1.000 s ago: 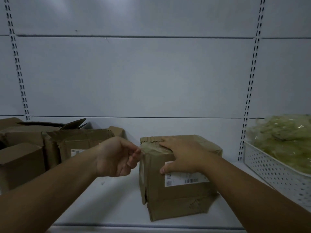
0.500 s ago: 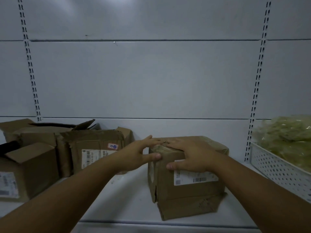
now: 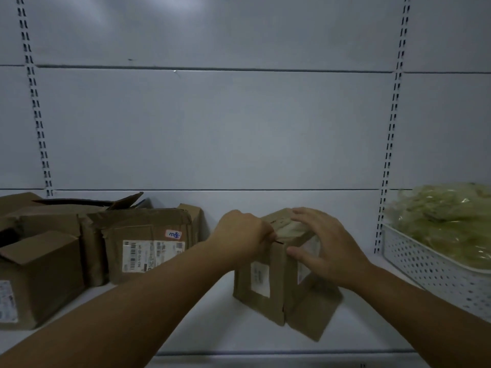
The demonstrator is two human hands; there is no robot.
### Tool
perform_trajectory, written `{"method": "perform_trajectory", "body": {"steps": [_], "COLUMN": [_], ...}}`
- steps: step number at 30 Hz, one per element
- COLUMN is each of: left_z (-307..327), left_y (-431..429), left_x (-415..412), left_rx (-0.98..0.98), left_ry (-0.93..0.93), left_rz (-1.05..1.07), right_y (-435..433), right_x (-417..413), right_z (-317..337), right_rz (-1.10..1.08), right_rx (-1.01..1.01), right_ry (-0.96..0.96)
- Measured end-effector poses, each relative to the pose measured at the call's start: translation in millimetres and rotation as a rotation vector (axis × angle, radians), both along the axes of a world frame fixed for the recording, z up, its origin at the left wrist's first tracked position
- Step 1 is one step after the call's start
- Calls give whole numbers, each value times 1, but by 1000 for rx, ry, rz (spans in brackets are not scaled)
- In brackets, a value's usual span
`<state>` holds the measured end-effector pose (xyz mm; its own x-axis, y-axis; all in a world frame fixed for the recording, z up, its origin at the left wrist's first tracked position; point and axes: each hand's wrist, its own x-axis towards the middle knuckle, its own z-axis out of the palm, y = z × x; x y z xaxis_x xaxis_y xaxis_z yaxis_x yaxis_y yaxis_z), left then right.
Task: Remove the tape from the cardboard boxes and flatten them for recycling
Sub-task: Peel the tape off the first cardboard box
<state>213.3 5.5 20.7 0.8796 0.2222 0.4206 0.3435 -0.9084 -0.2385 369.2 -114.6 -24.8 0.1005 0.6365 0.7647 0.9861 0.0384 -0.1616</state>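
Centrally, low in the frame, the left hand has its fingers curled tight against the upper left edge of the cardboard box, gripping there. The fingertips are hidden, so it cannot be told whether they hold tape or the cardboard itself. Knuckles face up, the wrist is straight, and the forearm runs in from the lower left corner of the frame.

The right hand has its fingers spread and near straight, laid flat over the box's crumpled top. Its thumb presses the right-hand face beside a white label; the hand encloses nothing. Its forearm enters from the lower right corner.

The box stands on the white shelf with one vertical corner turned to the camera. A second white label sits on its left face, and a loose flap at the base splays toward the lower right.

At the left of the frame, well apart, further cardboard boxes stand against the back panel, some open-topped. At the right edge is a white perforated basket heaped with crumpled greenish material.
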Motion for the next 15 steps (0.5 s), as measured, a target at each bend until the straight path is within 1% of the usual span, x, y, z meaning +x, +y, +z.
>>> {"method": "perform_trajectory", "body": {"steps": [2, 4, 7, 9, 12, 15], "left_z": [8, 15, 21, 24, 27, 25], "left_y": [-14, -27, -35, -34, -30, -22], "left_x": [11, 19, 23, 25, 27, 29], "left_rx": [129, 212, 302, 333, 327, 202], "left_ry": [106, 172, 222, 245, 208, 50], "left_rz": [16, -24, -143, -243, -349, -440], "right_y": [-2, -4, -11, -16, -22, -27], "right_x": [-10, -14, -6, -1, 1, 4], "right_z": [-4, -7, -14, -17, -12, -2], "right_rz": [22, -2, -106, -85, -36, 61], "right_rx": [80, 151, 250, 274, 256, 205], "right_ry": [-23, -34, -80, -76, -70, 15]}}
